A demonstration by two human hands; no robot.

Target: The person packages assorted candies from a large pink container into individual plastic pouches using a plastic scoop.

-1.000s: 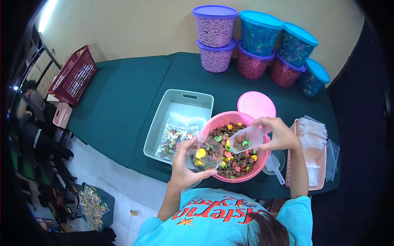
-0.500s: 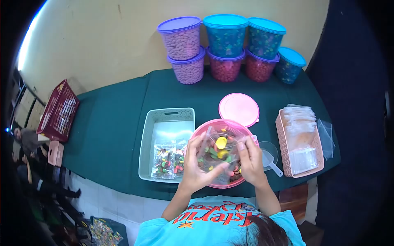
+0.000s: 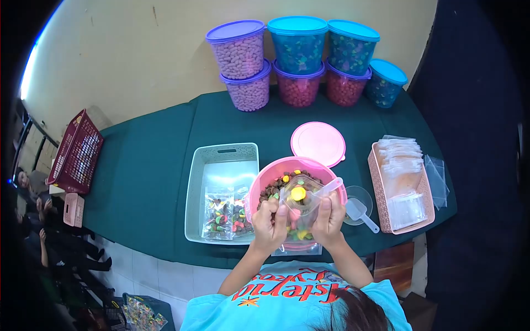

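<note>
My left hand (image 3: 270, 226) and my right hand (image 3: 329, 219) pinch opposite sides of a clear plastic bag (image 3: 295, 218) over the pink bowl (image 3: 256, 190). Colourful pieces fill the bag's lower part. Above them, a clear scoop (image 3: 310, 194) with a pink handle holds a yellow piece at the bag's mouth; how its handle is held cannot be made out. Brown, yellow and green candies (image 3: 279, 187) lie in the bowl. Left of it, a pale green basket (image 3: 193, 193) holds filled clear packets (image 3: 219, 216).
A pink lid (image 3: 318, 144) lies behind the bowl. To the right are a white scoop (image 3: 361, 214) on a clear round lid and a pink basket (image 3: 376, 176) of clear bags. Stacked lidded tubs (image 3: 298, 52) line the back; a maroon basket (image 3: 77, 154) stands far left. People (image 3: 41, 204) are beyond.
Both hands have moved lower on the bag and now grip its sides, with thumbs up. The bag hangs more upright and the bowl's candies show more. The camera view has shifted slightly.
</note>
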